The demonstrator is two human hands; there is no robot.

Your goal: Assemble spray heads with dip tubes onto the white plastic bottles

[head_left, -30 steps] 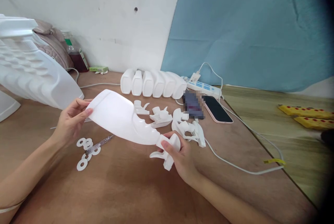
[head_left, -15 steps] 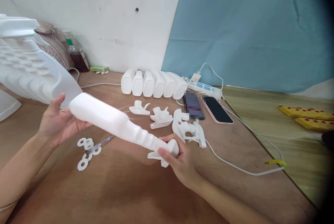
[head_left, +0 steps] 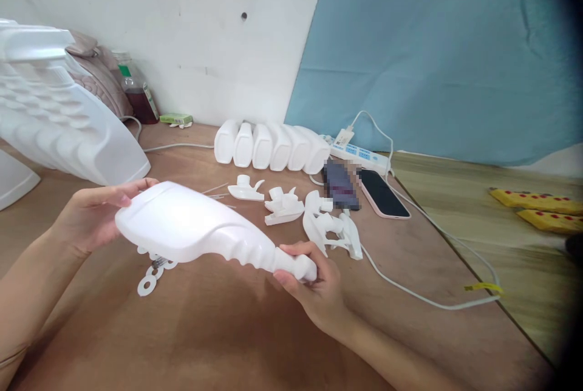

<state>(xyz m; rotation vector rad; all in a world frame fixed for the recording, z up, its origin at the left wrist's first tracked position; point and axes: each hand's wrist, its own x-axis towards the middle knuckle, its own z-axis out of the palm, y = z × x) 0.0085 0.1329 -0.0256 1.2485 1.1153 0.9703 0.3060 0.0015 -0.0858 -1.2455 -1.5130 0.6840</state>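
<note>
A white plastic bottle (head_left: 182, 218) with a rippled, narrowing grip lies level in the air between both hands. My left hand (head_left: 93, 212) is closed around its broad base, thumb on the near upper edge. My right hand (head_left: 316, 282) grips the narrow neck end, where a rounded white piece shows between thumb and fingers; whether it is a separate part I cannot tell. Below the base, several white ring washers (head_left: 146, 285) are partly hidden on the table. Past the bottle lie white trigger sprayer heads (head_left: 285, 206).
Upright white bottles (head_left: 109, 142) crowd the left, and a row of white bottles (head_left: 262, 147) lies near the wall. Two phones, one pink-edged (head_left: 384, 194), are by a power strip (head_left: 359, 153). A white cable (head_left: 423, 303) crosses the table's right side.
The bottle has rolled so its broad side faces up, and its base has dropped slightly. My left hand has shifted from supporting beneath to grasping the base. My right hand stays at the neck.
</note>
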